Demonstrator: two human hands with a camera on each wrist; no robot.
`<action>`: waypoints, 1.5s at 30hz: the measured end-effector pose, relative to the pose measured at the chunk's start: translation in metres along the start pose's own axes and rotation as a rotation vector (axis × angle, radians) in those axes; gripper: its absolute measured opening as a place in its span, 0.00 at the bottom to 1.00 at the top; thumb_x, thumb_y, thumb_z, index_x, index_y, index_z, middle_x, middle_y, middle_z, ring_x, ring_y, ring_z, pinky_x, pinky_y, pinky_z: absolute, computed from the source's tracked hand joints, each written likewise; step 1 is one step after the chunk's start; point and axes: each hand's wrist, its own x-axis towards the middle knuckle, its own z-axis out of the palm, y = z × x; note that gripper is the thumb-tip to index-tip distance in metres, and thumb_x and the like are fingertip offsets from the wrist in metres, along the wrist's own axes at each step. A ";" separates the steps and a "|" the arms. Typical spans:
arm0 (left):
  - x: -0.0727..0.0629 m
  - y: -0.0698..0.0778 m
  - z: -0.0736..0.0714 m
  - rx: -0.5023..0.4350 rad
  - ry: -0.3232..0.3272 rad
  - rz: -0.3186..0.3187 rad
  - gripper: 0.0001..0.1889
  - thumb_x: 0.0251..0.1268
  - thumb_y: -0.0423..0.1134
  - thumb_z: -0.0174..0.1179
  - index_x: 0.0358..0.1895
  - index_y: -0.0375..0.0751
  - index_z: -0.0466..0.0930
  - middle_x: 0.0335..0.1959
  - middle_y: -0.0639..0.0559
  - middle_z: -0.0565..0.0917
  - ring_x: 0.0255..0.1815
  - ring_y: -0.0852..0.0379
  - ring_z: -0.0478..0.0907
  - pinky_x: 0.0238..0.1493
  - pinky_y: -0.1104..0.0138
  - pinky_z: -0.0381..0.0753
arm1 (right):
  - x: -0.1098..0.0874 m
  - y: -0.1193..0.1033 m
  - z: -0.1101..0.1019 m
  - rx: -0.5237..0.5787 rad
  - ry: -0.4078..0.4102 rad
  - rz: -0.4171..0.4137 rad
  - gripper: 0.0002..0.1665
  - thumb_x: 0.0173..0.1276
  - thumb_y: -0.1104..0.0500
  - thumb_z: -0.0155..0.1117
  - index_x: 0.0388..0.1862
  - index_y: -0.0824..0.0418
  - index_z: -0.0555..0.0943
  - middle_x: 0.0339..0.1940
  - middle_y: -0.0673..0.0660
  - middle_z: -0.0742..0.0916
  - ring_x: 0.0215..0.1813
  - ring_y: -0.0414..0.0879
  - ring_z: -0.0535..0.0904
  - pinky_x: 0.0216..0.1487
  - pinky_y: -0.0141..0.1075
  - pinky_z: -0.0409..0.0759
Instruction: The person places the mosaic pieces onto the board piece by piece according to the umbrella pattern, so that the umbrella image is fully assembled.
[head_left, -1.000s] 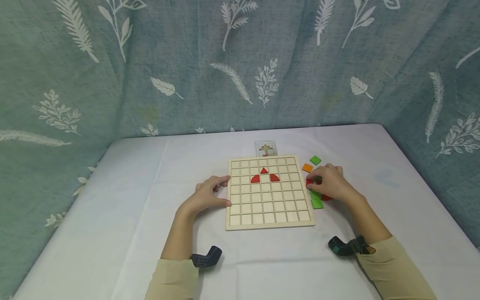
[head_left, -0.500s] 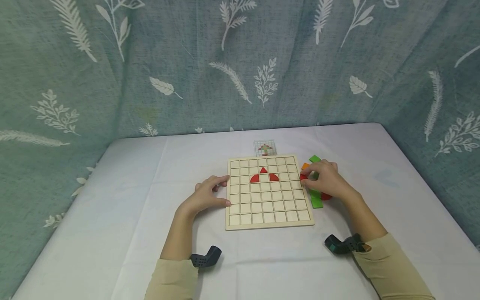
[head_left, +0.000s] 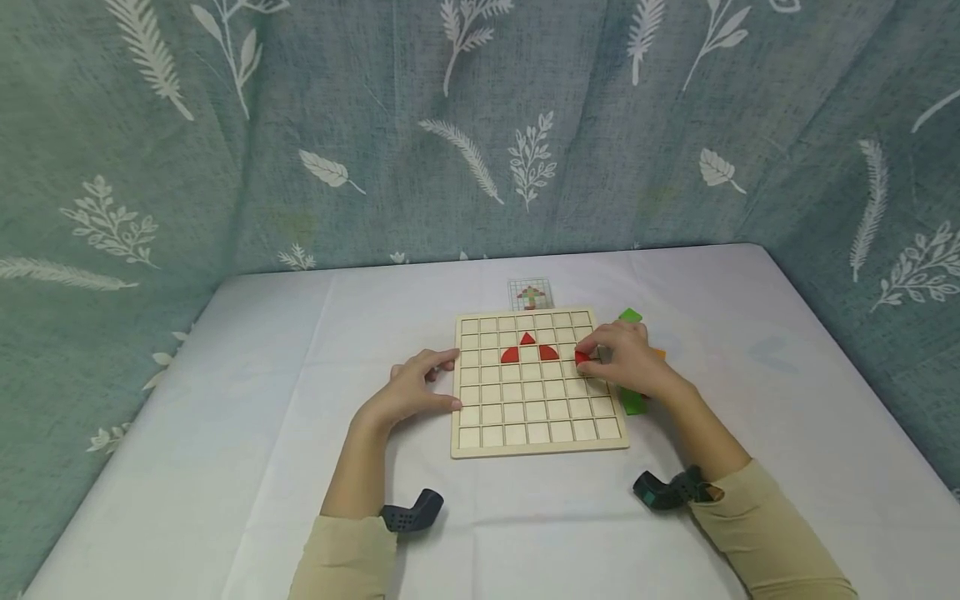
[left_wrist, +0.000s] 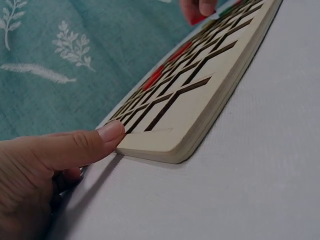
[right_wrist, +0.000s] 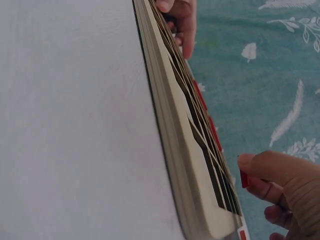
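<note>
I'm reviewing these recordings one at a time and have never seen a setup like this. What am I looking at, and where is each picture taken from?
There is no machine here: a person works with two bare hands. The widest picture comes from a camera on the head, looking forward and down. The other two come from wrist cameras, one per arm, each looking at its own hand's work.

On the white cloth lies a gridded board carrying a red triangle and two red rounded pieces. A small pattern card lies at its far edge; green pieces and an orange piece lie to its right, partly hidden.

The left hand touches the board's left edge. The right hand pinches a small red piece over the board's right side.
</note>
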 end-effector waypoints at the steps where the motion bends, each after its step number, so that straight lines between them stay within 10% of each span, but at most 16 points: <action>1: 0.000 -0.001 0.000 0.001 -0.002 -0.004 0.46 0.37 0.48 0.77 0.67 0.52 0.68 0.51 0.55 0.75 0.48 0.54 0.64 0.49 0.58 0.56 | 0.001 -0.001 0.001 -0.002 -0.001 -0.011 0.15 0.54 0.57 0.74 0.40 0.60 0.85 0.39 0.55 0.85 0.45 0.51 0.72 0.52 0.53 0.51; 45: -0.002 0.000 0.000 -0.026 -0.015 -0.044 0.45 0.34 0.51 0.78 0.66 0.58 0.70 0.57 0.57 0.73 0.59 0.51 0.61 0.57 0.51 0.62 | 0.002 -0.003 0.021 -0.044 -0.003 -0.036 0.12 0.57 0.58 0.70 0.41 0.58 0.85 0.41 0.55 0.85 0.49 0.54 0.74 0.53 0.54 0.55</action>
